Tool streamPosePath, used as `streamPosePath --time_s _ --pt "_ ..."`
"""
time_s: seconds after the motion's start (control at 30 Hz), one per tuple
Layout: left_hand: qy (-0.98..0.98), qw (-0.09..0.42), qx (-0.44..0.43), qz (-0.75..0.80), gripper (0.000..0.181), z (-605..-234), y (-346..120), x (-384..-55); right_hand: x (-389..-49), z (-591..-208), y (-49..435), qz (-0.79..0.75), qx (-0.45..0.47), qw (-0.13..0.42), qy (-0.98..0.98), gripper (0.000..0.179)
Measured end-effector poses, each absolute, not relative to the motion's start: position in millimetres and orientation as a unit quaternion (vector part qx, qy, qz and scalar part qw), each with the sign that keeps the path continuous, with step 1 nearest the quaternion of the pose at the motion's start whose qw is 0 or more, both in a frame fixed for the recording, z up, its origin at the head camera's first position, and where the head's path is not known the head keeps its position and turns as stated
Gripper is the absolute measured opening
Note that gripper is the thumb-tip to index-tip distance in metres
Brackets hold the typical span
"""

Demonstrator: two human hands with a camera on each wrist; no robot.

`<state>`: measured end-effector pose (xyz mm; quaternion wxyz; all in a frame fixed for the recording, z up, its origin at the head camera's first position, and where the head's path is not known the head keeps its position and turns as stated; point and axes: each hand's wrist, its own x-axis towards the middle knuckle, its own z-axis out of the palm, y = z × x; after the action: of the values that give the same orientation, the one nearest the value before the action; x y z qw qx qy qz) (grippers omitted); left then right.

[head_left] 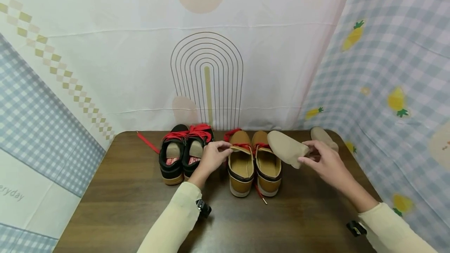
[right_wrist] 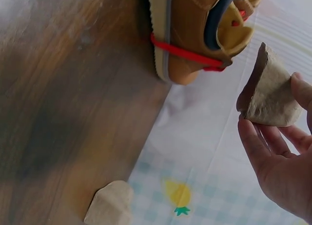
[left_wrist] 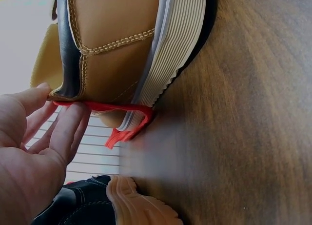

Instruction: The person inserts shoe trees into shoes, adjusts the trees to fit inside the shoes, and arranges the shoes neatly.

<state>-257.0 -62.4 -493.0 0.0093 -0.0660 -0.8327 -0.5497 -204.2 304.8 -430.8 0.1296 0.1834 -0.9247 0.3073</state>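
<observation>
My right hand (head_left: 325, 163) grips the narrower end of a beige molded shoe insert (head_left: 286, 148), raised beside the right-hand tan shoe (head_left: 268, 167). In the right wrist view, thumb and fingers hold this insert (right_wrist: 273, 93) from opposite sides. With thumb and fingers, my left hand (head_left: 212, 159) pinches the collar edge of the left-hand tan shoe (head_left: 240, 173), near its red lace. The left wrist view shows that pinch at the dark collar of the tan shoe (left_wrist: 114, 49), the red lace (left_wrist: 126, 107) running past the fingers. Both tan shoes' openings face up.
Left of the tan pair stand black shoes (head_left: 171, 157) with red laces and beige pieces inside. A second beige insert (head_left: 322, 138) lies at the table's back right corner. The brown wooden table (head_left: 123, 206) meets a patterned cloth (head_left: 281, 69) behind.
</observation>
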Motion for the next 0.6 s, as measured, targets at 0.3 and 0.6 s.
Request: streamPosePath --time_s 0.3,0.6 --pt "-0.835 0.009 -0.066 -0.546 0.014 -492 -60 -256 -193 -427 292 0.314 0.210 0.137 -0.916 0.046" --pt "-0.830 0.010 -0.065 -0.554 0.014 -492 -61 -256 -188 -420 279 0.315 0.233 0.136 -0.910 0.046"
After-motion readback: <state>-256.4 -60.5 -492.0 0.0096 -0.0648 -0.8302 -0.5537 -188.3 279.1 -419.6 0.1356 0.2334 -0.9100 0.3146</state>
